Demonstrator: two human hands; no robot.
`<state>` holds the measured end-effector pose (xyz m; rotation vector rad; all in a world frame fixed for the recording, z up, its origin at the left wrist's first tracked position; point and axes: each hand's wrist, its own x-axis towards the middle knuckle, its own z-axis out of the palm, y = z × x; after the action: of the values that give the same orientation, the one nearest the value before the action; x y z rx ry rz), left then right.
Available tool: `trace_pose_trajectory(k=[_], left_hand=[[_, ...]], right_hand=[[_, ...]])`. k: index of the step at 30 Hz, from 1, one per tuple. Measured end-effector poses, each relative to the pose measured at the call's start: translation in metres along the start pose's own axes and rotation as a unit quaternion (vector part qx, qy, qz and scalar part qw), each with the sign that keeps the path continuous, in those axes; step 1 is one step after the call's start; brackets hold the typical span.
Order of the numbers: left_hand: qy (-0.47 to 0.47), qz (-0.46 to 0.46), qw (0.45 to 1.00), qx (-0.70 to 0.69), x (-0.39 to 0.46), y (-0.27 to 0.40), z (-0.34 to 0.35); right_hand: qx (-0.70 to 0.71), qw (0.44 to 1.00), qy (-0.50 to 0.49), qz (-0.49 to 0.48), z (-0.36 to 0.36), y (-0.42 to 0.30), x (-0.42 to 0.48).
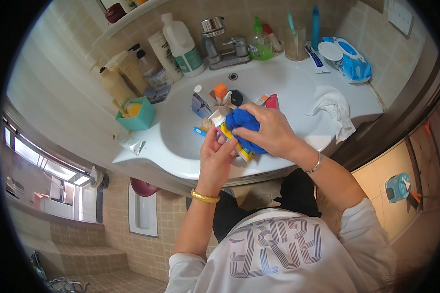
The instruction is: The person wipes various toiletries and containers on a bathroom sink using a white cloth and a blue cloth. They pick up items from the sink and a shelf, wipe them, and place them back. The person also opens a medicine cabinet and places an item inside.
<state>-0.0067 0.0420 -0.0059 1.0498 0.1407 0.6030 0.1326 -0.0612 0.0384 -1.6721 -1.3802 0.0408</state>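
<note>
Over the front of the white washbasin, my left hand holds a yellow tube with a white cap, tilted cap-up. My right hand grips a bunched blue cloth and presses it against the tube's side. The cloth hides part of the tube. Behind my hands, several toiletries lie in the basin: an orange-capped item, a dark blue box or tube, a round black lid and a red packet. A blue handle pokes out left of my left fingers.
Bottles line the back left rim beside the chrome faucet. Green soap, a toothbrush cup and a wipes pack stand to the right. A teal box sits left; a crumpled white tissue hangs over the right rim.
</note>
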Motion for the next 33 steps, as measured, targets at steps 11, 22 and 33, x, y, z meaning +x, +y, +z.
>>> trace_pose_trajectory(k=[11,22,33], left_hand=[[-0.002,-0.024,0.998,-0.063,-0.002,-0.001,0.011],[-0.048,-0.029,0.997,0.059,-0.005,0.005,0.009],[-0.051,0.052,0.980,0.184,-0.007,-0.010,0.007]], right_hand=[[0.141,0.986,-0.043,-0.083,-0.025,-0.001,-0.006],[0.122,0.991,0.043,0.040,0.001,0.000,-0.008],[0.173,0.985,0.011,0.011,-0.008,-0.010,-0.004]])
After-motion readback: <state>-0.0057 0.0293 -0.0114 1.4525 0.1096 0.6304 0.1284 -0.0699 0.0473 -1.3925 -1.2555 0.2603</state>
